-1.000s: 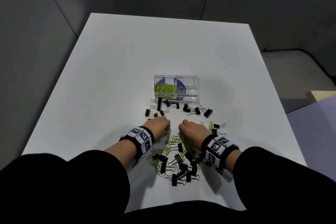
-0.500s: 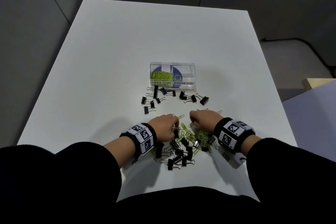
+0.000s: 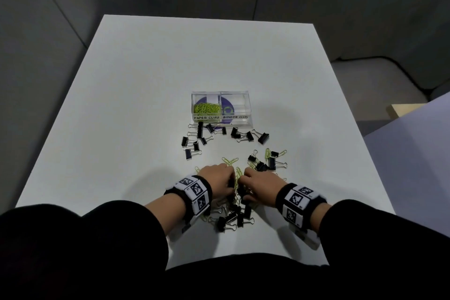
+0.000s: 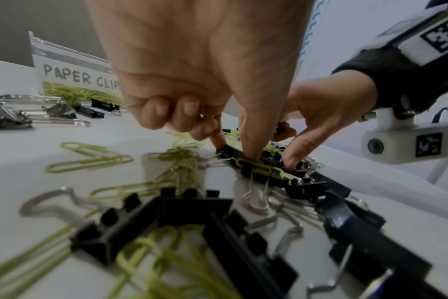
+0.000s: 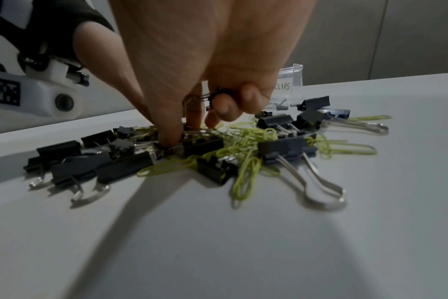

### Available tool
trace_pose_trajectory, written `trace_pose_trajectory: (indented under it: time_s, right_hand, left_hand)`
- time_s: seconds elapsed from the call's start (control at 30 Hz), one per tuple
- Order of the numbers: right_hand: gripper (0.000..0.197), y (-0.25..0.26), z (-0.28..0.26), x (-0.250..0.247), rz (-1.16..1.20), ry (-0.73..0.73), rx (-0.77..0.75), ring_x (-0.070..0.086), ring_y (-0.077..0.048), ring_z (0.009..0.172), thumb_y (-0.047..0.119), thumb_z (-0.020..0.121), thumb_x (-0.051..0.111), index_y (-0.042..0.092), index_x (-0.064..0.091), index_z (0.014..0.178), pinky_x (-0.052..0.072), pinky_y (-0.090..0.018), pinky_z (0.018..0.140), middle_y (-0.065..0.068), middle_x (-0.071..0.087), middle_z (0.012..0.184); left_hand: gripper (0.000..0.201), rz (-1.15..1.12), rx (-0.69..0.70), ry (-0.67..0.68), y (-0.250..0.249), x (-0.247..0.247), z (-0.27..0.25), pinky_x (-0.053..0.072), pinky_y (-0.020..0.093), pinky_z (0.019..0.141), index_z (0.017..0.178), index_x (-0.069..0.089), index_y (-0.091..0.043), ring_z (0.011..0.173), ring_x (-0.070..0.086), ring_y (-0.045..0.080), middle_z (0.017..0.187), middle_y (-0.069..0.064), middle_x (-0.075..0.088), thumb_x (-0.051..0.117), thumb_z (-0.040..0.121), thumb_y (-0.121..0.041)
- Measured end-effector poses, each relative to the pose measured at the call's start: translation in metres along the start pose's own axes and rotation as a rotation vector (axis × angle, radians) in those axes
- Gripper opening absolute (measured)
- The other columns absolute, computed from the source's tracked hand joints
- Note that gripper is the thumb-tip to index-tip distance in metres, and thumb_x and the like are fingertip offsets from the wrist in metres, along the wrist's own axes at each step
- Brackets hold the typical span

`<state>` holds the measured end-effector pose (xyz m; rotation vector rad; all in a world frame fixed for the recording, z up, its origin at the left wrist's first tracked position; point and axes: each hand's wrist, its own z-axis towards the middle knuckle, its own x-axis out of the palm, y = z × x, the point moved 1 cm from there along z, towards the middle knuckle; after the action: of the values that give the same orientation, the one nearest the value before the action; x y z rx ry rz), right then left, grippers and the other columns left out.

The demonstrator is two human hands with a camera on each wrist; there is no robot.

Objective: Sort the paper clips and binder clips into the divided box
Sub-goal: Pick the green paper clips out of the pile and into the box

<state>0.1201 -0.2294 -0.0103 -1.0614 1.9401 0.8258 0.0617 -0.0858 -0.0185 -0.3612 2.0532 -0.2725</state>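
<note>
step: picking through mixed clip pile [image 3: 233, 204]
left hand [image 3: 217, 176]: curled, pinching paper clips [image 4: 207, 115]
right hand [image 3: 261, 184]: gripping binder clip [image 5: 219, 95]
next: carry each to its labelled divided box [image 3: 220, 117] compartment

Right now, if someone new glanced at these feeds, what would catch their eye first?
Both hands, left and right, dig fingertips into a tangled pile of black binder clips and green paper clips at the near table edge. Beyond it, the clear box holds green clips on the left; its right side looks empty, and binder clips lie scattered before it.
</note>
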Motion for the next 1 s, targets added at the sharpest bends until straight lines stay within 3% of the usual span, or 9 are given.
trace_pose_trajectory:
  time_s: [0.13, 0.27, 0.37, 0.57, 0.73, 0.83, 1.0]
  right_hand:
    - [0.042, -0.001, -0.002, 0.0, -0.006, -0.009, -0.015, 0.059, -0.032, 0.093, 0.035, 0.088, 0.056, 0.009, 0.045, 0.119, 0.051, -0.041, 0.079, -0.011, 0.049, 0.119]
    - [0.031, -0.001, 0.002, 0.001, -0.024, -0.012, 0.001, 0.061, -0.031, 0.089, 0.033, 0.091, 0.051, 0.009, 0.046, 0.11, 0.047, -0.038, 0.074, -0.011, 0.064, 0.102]
    - [0.024, -0.001, 0.004, 0.003, -0.001, -0.002, -0.003, 0.06, -0.03, 0.084, 0.03, 0.092, 0.048, 0.009, 0.048, 0.104, 0.045, -0.037, 0.07, -0.012, 0.064, 0.094]
    - [0.026, -0.013, 0.01, -0.016, 0.175, -0.091, 0.061, 0.061, -0.023, 0.09, 0.033, 0.094, 0.046, 0.012, 0.057, 0.105, 0.052, -0.035, 0.08, -0.006, 0.066, 0.1]
    - [0.031, -0.032, 0.036, -0.037, 0.199, -0.171, 0.275, 0.062, -0.025, 0.095, 0.038, 0.096, 0.042, 0.013, 0.057, 0.107, 0.047, -0.032, 0.076, -0.008, 0.066, 0.103]
    - [0.029, -0.042, 0.052, -0.045, 0.331, -0.211, 0.386, 0.06, -0.029, 0.101, 0.03, 0.097, 0.04, 0.014, 0.056, 0.115, 0.048, -0.037, 0.083, -0.011, 0.064, 0.111]
    - [0.027, -0.039, 0.075, -0.053, 0.456, -0.268, 0.342, 0.058, -0.031, 0.107, 0.017, 0.095, 0.045, 0.01, 0.055, 0.119, 0.045, -0.037, 0.089, -0.015, 0.063, 0.117]
  left_hand:
    - [0.033, -0.119, -0.048, 0.02, 0.003, 0.003, -0.001, 0.043, 0.032, 0.086, 0.113, 0.052, -0.016, 0.109, 0.055, 0.025, 0.121, 0.006, 0.052, 0.06, 0.086, -0.031]
    - [0.025, -0.202, -0.057, 0.01, 0.005, 0.005, 0.001, 0.043, 0.031, 0.083, 0.108, 0.053, -0.016, 0.104, 0.055, 0.025, 0.118, 0.006, 0.05, 0.059, 0.086, -0.027]
    - [0.021, -0.187, -0.015, 0.007, 0.006, 0.005, 0.001, 0.042, 0.03, 0.083, 0.106, 0.054, -0.015, 0.104, 0.056, 0.024, 0.115, 0.005, 0.053, 0.057, 0.087, -0.025]
    - [0.006, -0.294, 0.011, -0.038, 0.023, -0.017, 0.001, 0.046, 0.033, 0.086, 0.093, 0.052, -0.02, 0.096, 0.06, 0.019, 0.107, 0.002, 0.066, 0.056, 0.09, -0.024]
    - [0.022, -0.33, -0.12, -0.145, 0.048, -0.041, 0.017, 0.046, 0.028, 0.082, 0.115, 0.052, -0.019, 0.089, 0.057, 0.013, 0.11, 0.0, 0.065, 0.053, 0.093, -0.026]
    - [0.025, -0.31, -0.172, -0.18, 0.057, -0.052, 0.03, 0.048, 0.031, 0.088, 0.118, 0.055, -0.019, 0.1, 0.06, 0.017, 0.114, 0.001, 0.065, 0.05, 0.095, -0.026]
    - [0.023, -0.278, -0.213, -0.218, 0.063, -0.059, 0.044, 0.05, 0.033, 0.087, 0.114, 0.057, -0.024, 0.102, 0.06, 0.017, 0.115, -0.002, 0.065, 0.05, 0.093, -0.028]
